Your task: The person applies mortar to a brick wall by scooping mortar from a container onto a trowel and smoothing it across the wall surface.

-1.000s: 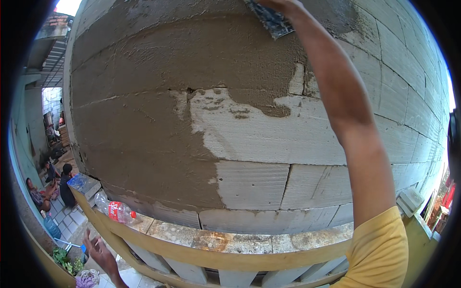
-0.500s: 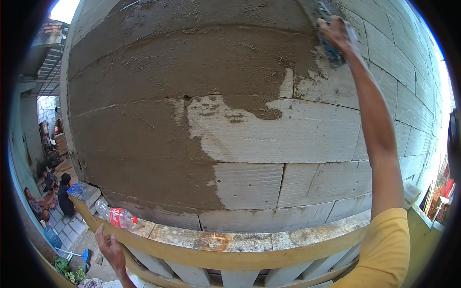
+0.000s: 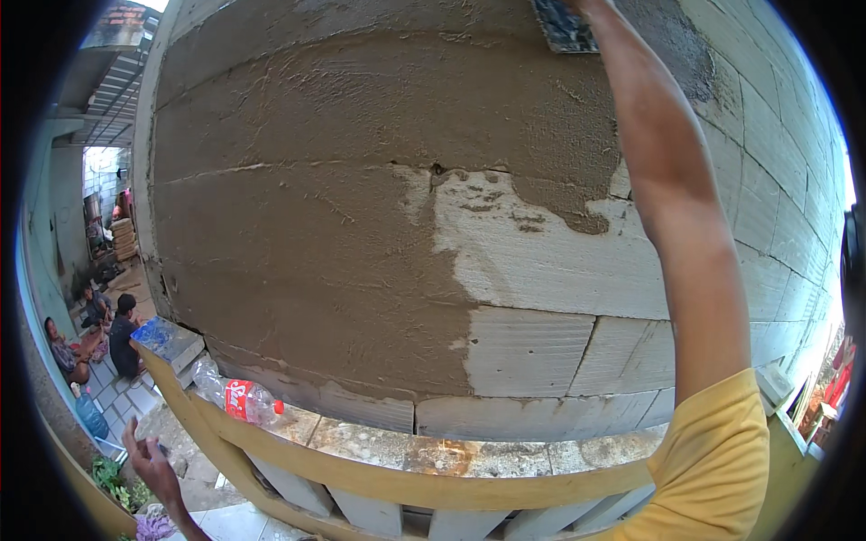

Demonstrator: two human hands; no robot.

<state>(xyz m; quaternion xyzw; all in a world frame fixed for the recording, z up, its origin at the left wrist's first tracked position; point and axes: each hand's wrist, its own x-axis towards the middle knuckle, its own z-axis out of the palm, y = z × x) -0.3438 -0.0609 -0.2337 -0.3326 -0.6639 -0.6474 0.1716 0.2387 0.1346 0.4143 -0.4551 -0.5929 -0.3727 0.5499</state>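
Observation:
Near the top edge my right hand (image 3: 590,6), mostly cut off by the frame, is closed on a plastering trowel (image 3: 566,29). The trowel's flat, smeared blade lies against the wet grey-brown plaster (image 3: 361,117). Bare pale wall blocks (image 3: 550,261) show below and right of the plaster. At the lower left, my left hand (image 3: 152,462) hangs in the air with its fingers apart and holds nothing. Beyond it and to the right, a clear plastic bottle with a red label (image 3: 242,397) lies on the ledge.
A stained ledge (image 3: 388,444) tops a yellow balustrade (image 3: 379,487) between me and the wall. Several people (image 3: 124,338) sit on the tiled ground at the left. A blue water jug (image 3: 91,415) and green plants (image 3: 113,478) are below them.
My right hand and the trowel have moved left and up across the plaster. Fresh plaster now covers more of the upper right blocks. The view has shifted, and my left hand sits farther left.

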